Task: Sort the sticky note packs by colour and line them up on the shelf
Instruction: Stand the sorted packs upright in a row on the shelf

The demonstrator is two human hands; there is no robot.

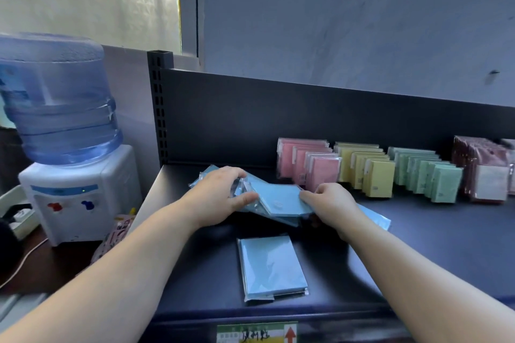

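The left hand (220, 195) and right hand (333, 207) are clamping their fingers on the loose blue packs (280, 199), likely squaring them to stand beside the pink row (306, 164).

The person's left hand (220, 192) and right hand (331, 206) are both bare. Behind each wrist an uncovered forearm runs back to the lower edge of the picture: the left forearm (133, 259) and the right forearm (418, 267). Both forearms are smooth and rounded, and look broader the farther they lie from the hands. The fingers are short with rounded tips. The nails are too blurred to tell anything of them.
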